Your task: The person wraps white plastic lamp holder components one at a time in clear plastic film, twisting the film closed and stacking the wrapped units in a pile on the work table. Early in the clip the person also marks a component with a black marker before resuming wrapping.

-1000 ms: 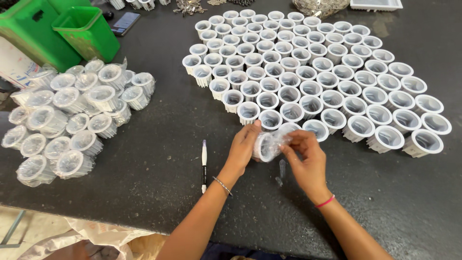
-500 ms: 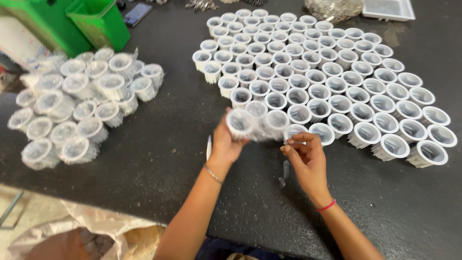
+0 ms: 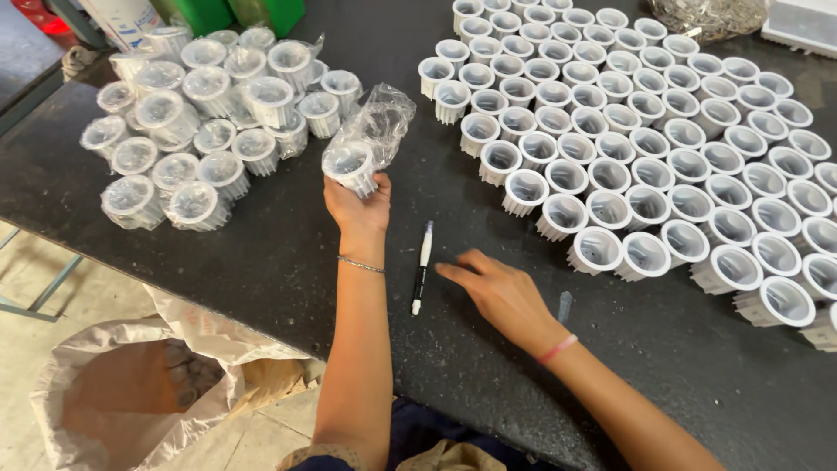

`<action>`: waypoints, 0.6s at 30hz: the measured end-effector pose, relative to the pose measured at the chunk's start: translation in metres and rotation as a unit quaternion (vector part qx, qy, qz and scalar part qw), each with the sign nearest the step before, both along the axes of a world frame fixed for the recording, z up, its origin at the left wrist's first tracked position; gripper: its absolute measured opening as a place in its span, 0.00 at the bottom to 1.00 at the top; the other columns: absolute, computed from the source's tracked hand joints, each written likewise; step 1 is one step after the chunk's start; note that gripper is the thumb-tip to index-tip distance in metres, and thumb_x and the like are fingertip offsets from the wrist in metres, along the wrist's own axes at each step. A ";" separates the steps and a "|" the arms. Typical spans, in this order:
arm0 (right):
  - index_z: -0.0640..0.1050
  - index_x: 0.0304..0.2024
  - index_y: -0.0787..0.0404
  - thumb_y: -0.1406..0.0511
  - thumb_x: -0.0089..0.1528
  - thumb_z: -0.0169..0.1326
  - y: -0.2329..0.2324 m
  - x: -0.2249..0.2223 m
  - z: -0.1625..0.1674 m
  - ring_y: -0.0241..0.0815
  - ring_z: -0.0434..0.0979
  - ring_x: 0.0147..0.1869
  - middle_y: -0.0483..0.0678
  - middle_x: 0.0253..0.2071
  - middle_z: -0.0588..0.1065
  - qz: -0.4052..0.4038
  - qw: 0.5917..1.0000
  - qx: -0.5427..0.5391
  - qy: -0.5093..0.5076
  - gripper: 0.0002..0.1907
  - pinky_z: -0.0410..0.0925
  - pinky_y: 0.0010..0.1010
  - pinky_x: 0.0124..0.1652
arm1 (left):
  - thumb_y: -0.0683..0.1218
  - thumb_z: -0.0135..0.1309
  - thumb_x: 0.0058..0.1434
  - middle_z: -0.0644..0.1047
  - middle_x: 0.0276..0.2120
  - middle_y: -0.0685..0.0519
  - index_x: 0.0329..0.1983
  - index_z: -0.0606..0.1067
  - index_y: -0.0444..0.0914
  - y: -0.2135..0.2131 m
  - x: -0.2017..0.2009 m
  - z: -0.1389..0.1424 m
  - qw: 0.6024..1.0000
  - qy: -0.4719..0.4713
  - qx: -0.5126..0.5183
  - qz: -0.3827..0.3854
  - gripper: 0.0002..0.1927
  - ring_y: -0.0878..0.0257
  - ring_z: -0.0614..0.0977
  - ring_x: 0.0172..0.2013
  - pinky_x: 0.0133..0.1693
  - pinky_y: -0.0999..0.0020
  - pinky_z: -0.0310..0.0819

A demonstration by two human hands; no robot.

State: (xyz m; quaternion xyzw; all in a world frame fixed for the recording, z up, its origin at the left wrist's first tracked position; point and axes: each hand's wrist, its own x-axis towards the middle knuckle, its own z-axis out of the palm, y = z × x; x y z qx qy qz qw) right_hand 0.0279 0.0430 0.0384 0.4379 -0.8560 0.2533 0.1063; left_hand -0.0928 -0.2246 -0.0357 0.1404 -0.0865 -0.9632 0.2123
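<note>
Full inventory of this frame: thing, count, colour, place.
bagged finned cup: one, white in clear plastic, held up in the left hand
bagged cups pile: about twenty, white in clear plastic, table's left part
unbagged cups: many, white, packed rows on the table's right part
pen: one, white and black, on the table between the hands
table: one, dark
green bins: two, top edge
sack: one, off-white, floor below the table
left hand: gripping the bagged cup
right hand: flat on the table, holding nothing
</note>
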 end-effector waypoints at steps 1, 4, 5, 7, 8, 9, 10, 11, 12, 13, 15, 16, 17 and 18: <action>0.80 0.53 0.51 0.75 0.57 0.52 -0.010 -0.007 -0.002 0.49 0.80 0.43 0.47 0.46 0.75 0.005 1.000 0.005 0.005 0.23 0.72 0.39 0.38 | 0.56 0.40 0.70 0.78 0.46 0.53 0.53 0.74 0.44 -0.002 -0.002 -0.003 1.000 0.000 0.010 -0.005 0.19 0.58 0.78 0.39 0.29 0.67 0.71; 0.80 0.50 0.52 0.75 0.56 0.50 -0.036 -0.025 -0.007 0.50 0.79 0.45 0.48 0.46 0.74 0.047 0.998 0.025 0.034 0.22 0.72 0.40 0.41 | 0.57 0.41 0.69 0.78 0.45 0.52 0.53 0.74 0.43 -0.008 -0.007 -0.014 1.000 0.006 0.019 -0.008 0.19 0.56 0.78 0.37 0.29 0.67 0.71; 0.80 0.48 0.52 0.75 0.55 0.50 -0.041 -0.029 -0.009 0.50 0.78 0.46 0.49 0.45 0.74 0.064 0.996 0.033 0.047 0.22 0.72 0.40 0.42 | 0.56 0.41 0.69 0.78 0.45 0.52 0.53 0.74 0.43 -0.010 -0.008 -0.016 1.000 0.009 0.021 -0.010 0.19 0.57 0.78 0.37 0.29 0.67 0.72; 0.80 0.46 0.54 0.76 0.56 0.51 -0.050 -0.037 -0.009 0.51 0.78 0.48 0.48 0.46 0.74 0.054 0.998 0.001 0.032 0.18 0.71 0.40 0.43 | 0.56 0.42 0.68 0.79 0.45 0.53 0.53 0.75 0.43 -0.016 -0.009 -0.020 0.999 0.015 0.023 -0.016 0.19 0.57 0.78 0.37 0.30 0.66 0.72; 0.79 0.44 0.54 0.76 0.57 0.51 -0.052 -0.042 -0.008 0.51 0.78 0.49 0.48 0.46 0.74 0.049 0.998 -0.015 0.026 0.17 0.71 0.40 0.43 | 0.56 0.41 0.68 0.79 0.45 0.52 0.53 0.75 0.43 -0.018 -0.010 -0.021 0.999 0.015 0.029 -0.015 0.19 0.56 0.79 0.37 0.29 0.67 0.72; 0.79 0.45 0.55 0.76 0.58 0.52 -0.052 -0.048 -0.007 0.50 0.78 0.49 0.49 0.45 0.74 0.018 0.997 -0.069 0.020 0.16 0.72 0.38 0.44 | 0.56 0.41 0.68 0.79 0.45 0.52 0.53 0.75 0.43 -0.020 -0.009 -0.022 0.999 0.015 0.035 -0.015 0.19 0.56 0.79 0.37 0.29 0.67 0.72; 0.79 0.46 0.56 0.75 0.58 0.53 -0.052 -0.056 -0.005 0.49 0.79 0.49 0.50 0.44 0.74 -0.013 0.992 -0.123 0.014 0.15 0.72 0.37 0.44 | 0.57 0.41 0.68 0.79 0.44 0.51 0.54 0.75 0.43 -0.021 -0.009 -0.022 0.999 0.014 0.040 -0.015 0.20 0.55 0.79 0.37 0.29 0.67 0.73; 0.78 0.46 0.57 0.75 0.59 0.54 -0.052 -0.066 -0.001 0.49 0.79 0.49 0.50 0.44 0.74 -0.042 0.983 -0.176 0.008 0.15 0.72 0.36 0.44 | 0.56 0.41 0.68 0.80 0.45 0.51 0.54 0.75 0.43 -0.022 -0.009 -0.022 0.999 0.020 0.042 -0.017 0.20 0.56 0.80 0.37 0.29 0.67 0.73; 0.77 0.49 0.58 0.74 0.62 0.54 -0.049 -0.079 0.003 0.44 0.81 0.45 0.49 0.42 0.77 -0.109 0.965 -0.235 -0.038 0.13 0.73 0.33 0.44 | 0.56 0.42 0.68 0.80 0.45 0.52 0.54 0.75 0.43 -0.023 -0.009 -0.021 0.999 0.025 0.045 -0.018 0.19 0.56 0.80 0.38 0.29 0.67 0.73; 0.77 0.51 0.60 0.72 0.65 0.54 -0.042 -0.094 0.009 0.39 0.83 0.41 0.47 0.39 0.79 -0.173 0.937 -0.292 -0.086 0.12 0.73 0.30 0.43 | 0.56 0.42 0.68 0.80 0.46 0.52 0.54 0.75 0.44 -0.022 -0.008 -0.021 0.998 0.029 0.047 -0.019 0.19 0.56 0.80 0.38 0.29 0.67 0.73; 0.76 0.52 0.63 0.69 0.70 0.54 -0.024 -0.131 0.025 0.36 0.80 0.46 0.46 0.42 0.78 -0.077 0.820 -0.537 -0.181 0.08 0.74 0.27 0.50 | 0.56 0.42 0.68 0.80 0.46 0.52 0.54 0.75 0.44 -0.019 -0.007 -0.020 0.998 0.035 0.044 -0.023 0.19 0.56 0.80 0.38 0.30 0.67 0.73; 0.75 0.50 0.65 0.68 0.70 0.55 -0.012 -0.146 0.032 0.37 0.80 0.46 0.47 0.42 0.78 -0.092 0.793 -0.574 -0.181 0.08 0.75 0.28 0.51 | 0.55 0.42 0.68 0.80 0.46 0.52 0.54 0.75 0.44 -0.018 -0.007 -0.019 0.998 0.038 0.041 -0.025 0.19 0.56 0.80 0.38 0.30 0.67 0.73; 0.74 0.48 0.66 0.67 0.69 0.55 0.002 -0.161 0.039 0.39 0.81 0.47 0.48 0.42 0.79 -0.107 0.764 -0.610 -0.181 0.08 0.76 0.28 0.51 | 0.56 0.42 0.68 0.80 0.46 0.52 0.54 0.75 0.44 -0.017 -0.007 -0.019 0.998 0.033 0.044 -0.031 0.19 0.56 0.80 0.38 0.30 0.67 0.73; 0.74 0.47 0.68 0.69 0.69 0.55 0.013 -0.181 0.049 0.40 0.81 0.49 0.49 0.43 0.78 -0.068 0.710 -0.658 -0.242 0.08 0.76 0.28 0.53 | 0.56 0.42 0.68 0.80 0.46 0.52 0.54 0.76 0.44 -0.016 -0.006 -0.018 0.998 0.029 0.047 -0.037 0.19 0.56 0.80 0.38 0.29 0.68 0.73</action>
